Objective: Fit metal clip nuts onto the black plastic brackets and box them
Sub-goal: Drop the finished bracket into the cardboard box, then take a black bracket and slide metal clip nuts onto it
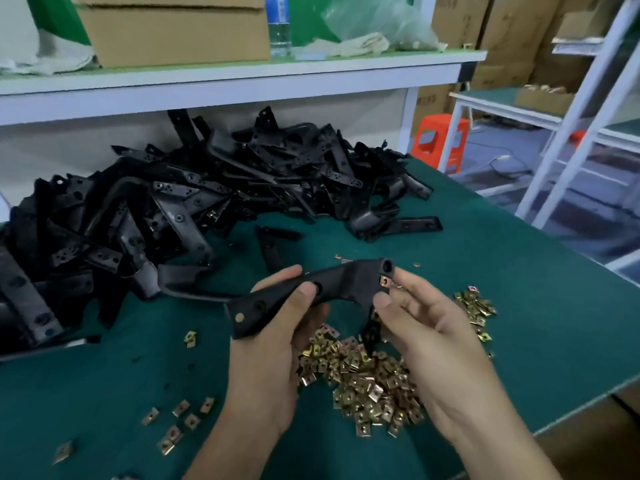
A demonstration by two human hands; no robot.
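Note:
My left hand [277,327] grips a black plastic bracket [343,282] around its middle, thumb on top, holding it above the green table. At the bracket's right end sits a gold clip nut [384,280], and my right hand [426,327] pinches that end with thumb and fingers. A pile of gold clip nuts [367,375] lies on the table under both hands. A large heap of black brackets [194,202] fills the back left of the table.
Loose clip nuts [180,420] lie scattered front left, with a smaller cluster of nuts [474,306] to the right. A shelf [242,74] above the heap carries a cardboard box [173,29] and a water bottle [278,26]. The table edge [588,400] runs along the right.

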